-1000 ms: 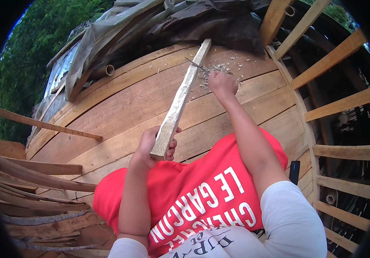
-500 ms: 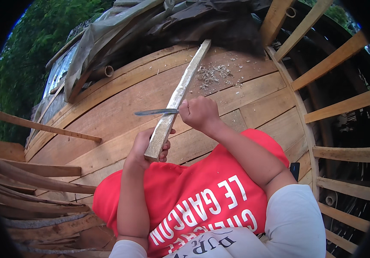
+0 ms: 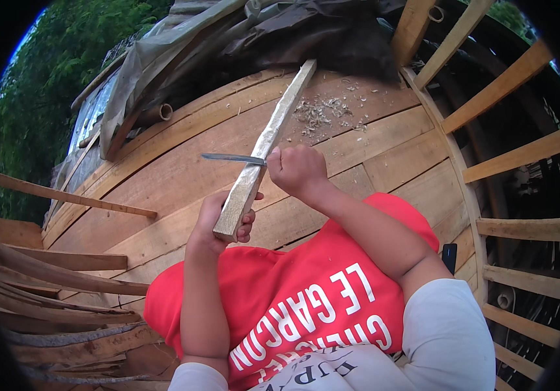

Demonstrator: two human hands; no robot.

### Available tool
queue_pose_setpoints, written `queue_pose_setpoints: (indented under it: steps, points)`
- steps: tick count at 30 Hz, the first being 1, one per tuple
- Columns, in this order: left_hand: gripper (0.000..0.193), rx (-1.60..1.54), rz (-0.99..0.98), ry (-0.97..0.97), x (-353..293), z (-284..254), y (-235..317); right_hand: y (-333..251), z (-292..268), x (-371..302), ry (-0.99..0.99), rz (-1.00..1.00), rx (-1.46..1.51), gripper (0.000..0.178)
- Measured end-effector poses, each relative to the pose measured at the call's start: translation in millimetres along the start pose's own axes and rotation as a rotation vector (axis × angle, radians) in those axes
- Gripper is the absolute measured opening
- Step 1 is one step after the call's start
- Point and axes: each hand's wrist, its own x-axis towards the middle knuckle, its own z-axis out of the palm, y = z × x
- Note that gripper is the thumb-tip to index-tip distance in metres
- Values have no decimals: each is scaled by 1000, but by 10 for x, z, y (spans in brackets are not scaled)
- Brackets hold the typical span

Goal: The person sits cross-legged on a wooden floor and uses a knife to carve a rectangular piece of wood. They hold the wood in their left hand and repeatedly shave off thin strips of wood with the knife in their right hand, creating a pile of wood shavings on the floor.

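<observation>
A long squared wooden stick [image 3: 271, 133] slants away from me, its pale upper face rough and whittled. My left hand [image 3: 210, 221] wraps around the near end of the stick, the fingertips showing on its right side. In a closed fist, my right hand [image 3: 298, 169] grips a knife just right of the stick. The knife's blade [image 3: 231, 158] lies across the stick's top and sticks out past it to the left. The handle is hidden inside my fist. The far end of the stick reaches the dark sheeting.
Wood shavings [image 3: 324, 112] lie scattered on the plank floor [image 3: 397, 159] right of the stick. A slatted wooden railing [image 3: 521, 159] runs along the right. Rough boards [image 3: 65, 280] are at the left. Plastic sheeting [image 3: 163, 58] hangs at the back. Red cloth [image 3: 319, 260] covers my lap.
The knife and my right hand have shifted slightly up and left, and the blade's angle across the stick has turned a little. My left hand still grips the near end.
</observation>
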Motion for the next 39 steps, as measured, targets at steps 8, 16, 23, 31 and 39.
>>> queue_pose_setpoints:
  steps: [8, 16, 23, 31, 39]
  points:
    - [42, -15, -11, -45, 35, -11, -10, 118, 131, 57, 91, -22, 29, 46]
    - [44, 42, 16, 20, 17, 40, 12, 128, 101, 142, 51, 65, 58, 47]
    - [42, 55, 42, 23, 18, 100, -26, 286, 71, 258, 52, 64, 1, 48]
    - [42, 3, 37, 16, 37, 136, -61, 331, 65, 277, 45, 81, 4, 47]
    - [44, -118, 42, -56, 73, 139, -115, 406, 88, 251, 66, 72, 6, 47]
